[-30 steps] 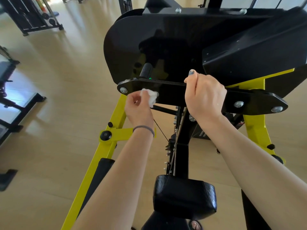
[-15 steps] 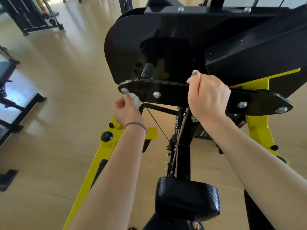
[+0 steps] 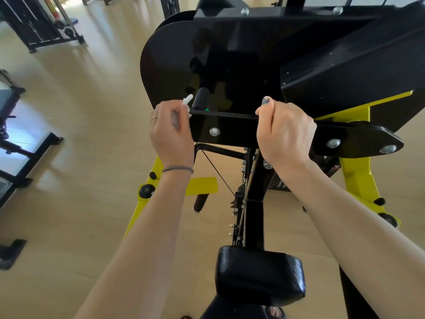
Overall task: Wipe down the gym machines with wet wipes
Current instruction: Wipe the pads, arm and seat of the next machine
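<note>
A black and yellow gym machine fills the head view. Across its front runs a flat black bar (image 3: 232,128) with silver bolts. My left hand (image 3: 171,132) holds a small white wet wipe (image 3: 187,100) against the bar's left end; only the wipe's tip sticks out above my fingers. My right hand (image 3: 285,132) grips the top edge of the same bar near its middle, fingers curled over it. A ribbed black handle (image 3: 200,97) stands just right of the wipe.
A black padded cushion (image 3: 259,273) sits below the bar, close to me. Yellow frame legs (image 3: 358,176) splay to both sides over a light wooden floor. Other black machines stand at the far left (image 3: 13,139) and top left (image 3: 43,24).
My left hand with the wipe has slid left along the bar's underside, then risen round its left end to the top edge. My right hand has kept its grip.
</note>
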The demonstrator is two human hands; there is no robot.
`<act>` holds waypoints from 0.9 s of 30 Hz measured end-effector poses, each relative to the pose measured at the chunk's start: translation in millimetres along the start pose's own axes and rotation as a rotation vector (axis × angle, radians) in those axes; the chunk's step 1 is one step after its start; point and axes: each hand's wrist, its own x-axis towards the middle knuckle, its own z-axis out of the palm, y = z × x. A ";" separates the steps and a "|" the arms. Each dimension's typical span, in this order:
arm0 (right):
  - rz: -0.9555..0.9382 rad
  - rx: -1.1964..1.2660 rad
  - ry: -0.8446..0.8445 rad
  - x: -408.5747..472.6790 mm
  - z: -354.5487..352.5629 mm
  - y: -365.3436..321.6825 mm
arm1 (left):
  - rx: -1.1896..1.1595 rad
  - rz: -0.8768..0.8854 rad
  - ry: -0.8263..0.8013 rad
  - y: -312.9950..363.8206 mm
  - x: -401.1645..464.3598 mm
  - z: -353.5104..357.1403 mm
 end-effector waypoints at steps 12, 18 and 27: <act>0.000 0.007 0.004 -0.6 -0.5 -2.3 | -0.008 -0.131 0.085 -11.3 -23.9 6.2; 0.000 0.026 0.026 0.1 -2.6 -4.2 | -0.085 -0.529 0.150 -21.7 -35.6 6.9; 0.061 0.052 -0.125 2.2 -11.6 -5.1 | 0.166 0.370 -0.269 47.9 -16.6 31.7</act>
